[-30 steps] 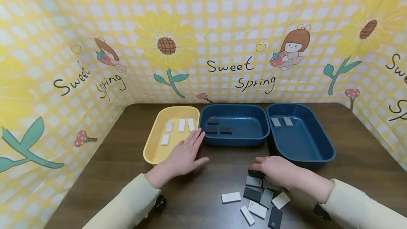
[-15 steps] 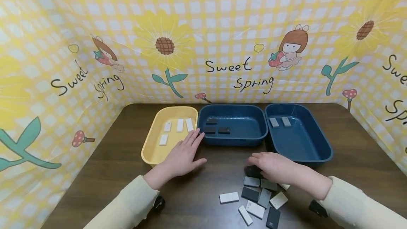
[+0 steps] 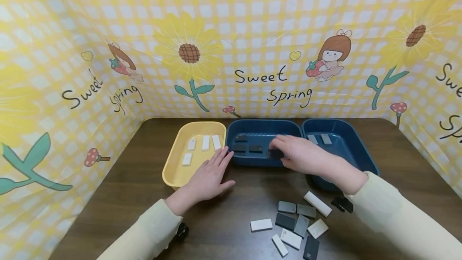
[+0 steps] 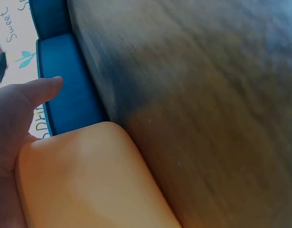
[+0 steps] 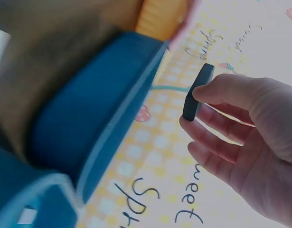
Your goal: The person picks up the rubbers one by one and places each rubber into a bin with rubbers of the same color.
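Head view: a flat, black rectangular block point(image 3: 275, 154) is grasped by the right hand point(image 3: 303, 155). It is positioned above a navy-blue, round-cornered rectangular tray point(image 3: 252, 161), near the right end, and is shown raised clear of the wall in the right wrist view; the grip is formed by thumb and fingertips. Three black flat blocks point(image 3: 256, 149) are contained in the same tray.

The left hand point(image 3: 211, 175) is laid across the right side of a yellow, round-cornered rectangular tray point(image 3: 179, 175); its fingers are extended and its grip is released. Four white rectangular blocks point(image 3: 205, 143) are contained therein.

Two light-grey rectangular blocks point(image 3: 326, 139) are contained in a second navy-blue tray point(image 3: 343, 143) at the right. Ten white, grey and black blocks point(image 3: 290, 238) are scattered on the dark-brown, wood-grained surface point(image 3: 122, 196).
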Available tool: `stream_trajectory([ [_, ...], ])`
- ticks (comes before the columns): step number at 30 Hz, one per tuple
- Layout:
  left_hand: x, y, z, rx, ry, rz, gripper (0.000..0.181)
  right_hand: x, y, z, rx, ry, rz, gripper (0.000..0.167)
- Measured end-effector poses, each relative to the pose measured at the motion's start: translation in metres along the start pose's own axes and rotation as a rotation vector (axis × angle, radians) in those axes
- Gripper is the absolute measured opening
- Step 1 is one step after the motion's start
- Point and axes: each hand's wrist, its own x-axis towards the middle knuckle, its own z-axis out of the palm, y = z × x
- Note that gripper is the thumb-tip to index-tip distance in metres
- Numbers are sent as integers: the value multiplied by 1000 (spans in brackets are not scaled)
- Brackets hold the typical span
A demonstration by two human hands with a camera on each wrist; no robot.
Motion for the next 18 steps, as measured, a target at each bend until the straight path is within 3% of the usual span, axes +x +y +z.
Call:
stream_trajectory([
  [9,1,-1,1,3,7,2,85,53,14,-8,-3,-87,102,33],
  [15,1,-2,2,-1,7,5,84,82,25,11,17,-200,246,29],
  [18,2,-2,2,9,12,11,84,94,29,27,28,-222,263,18],
])
